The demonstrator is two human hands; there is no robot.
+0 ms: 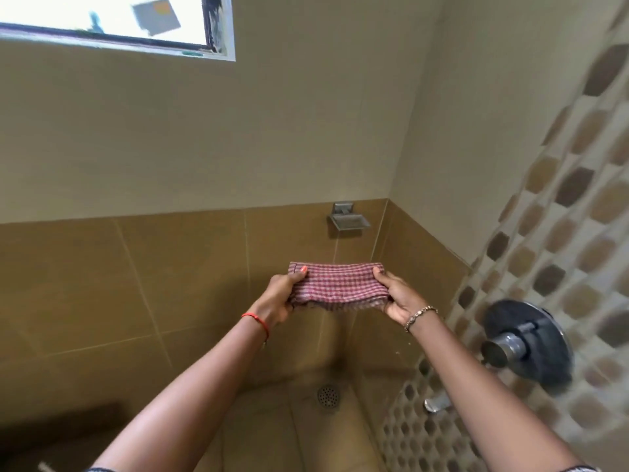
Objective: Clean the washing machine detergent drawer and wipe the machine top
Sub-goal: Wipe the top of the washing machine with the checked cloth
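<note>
A red-and-white checked cloth [337, 284] is stretched flat between both hands, out in front of me over a tiled shower corner. My left hand [277, 299] grips its left end with the thumb on top. My right hand [396, 296] grips the right end the same way. The cloth is folded into a narrow band, with a frayed edge hanging along the bottom. No washing machine or detergent drawer is in view.
A round floor drain [328, 396] lies below the hands. A metal soap dish [348, 220] is fixed to the back wall. A shower valve handle [526, 342] juts from the patterned right wall, with a spout [434, 405] lower down. A window [112, 22] is at the upper left.
</note>
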